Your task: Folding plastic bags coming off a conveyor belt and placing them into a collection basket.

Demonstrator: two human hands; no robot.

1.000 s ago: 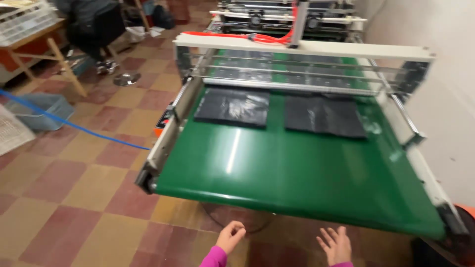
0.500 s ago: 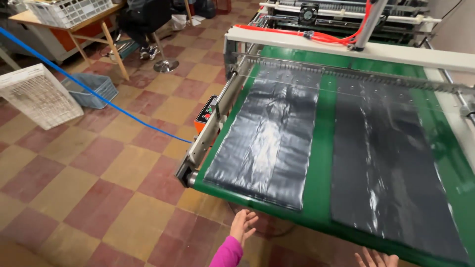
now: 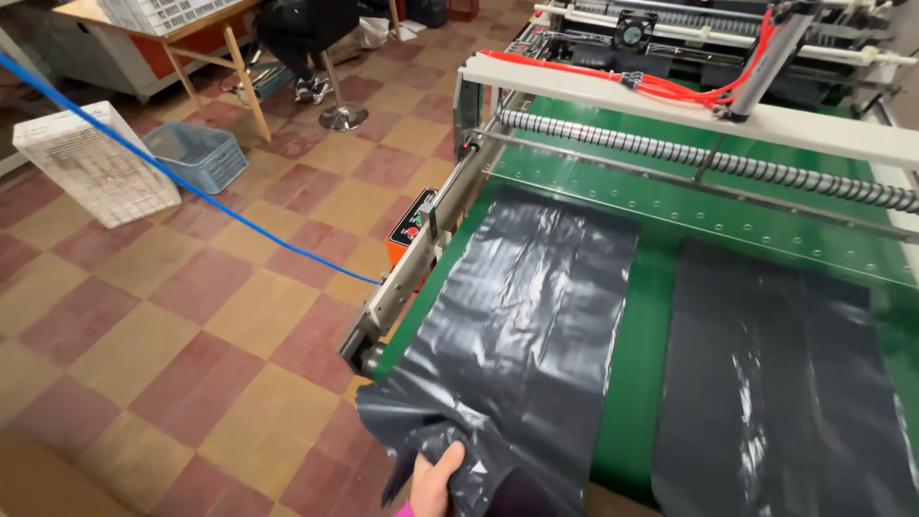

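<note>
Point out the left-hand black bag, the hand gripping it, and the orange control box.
Left black bag [image 3: 522, 316], head view: middle of the sheet.
Hand [image 3: 436, 479], head view: knuckles.
Orange control box [image 3: 410, 228], head view: top panel.

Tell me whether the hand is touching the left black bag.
Touching: the head view shows the left hand gripping the crumpled near edge of the left bag.

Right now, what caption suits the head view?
A hand bunches the near end of a dark grey plastic sheet on a green conveyor belt.
</note>
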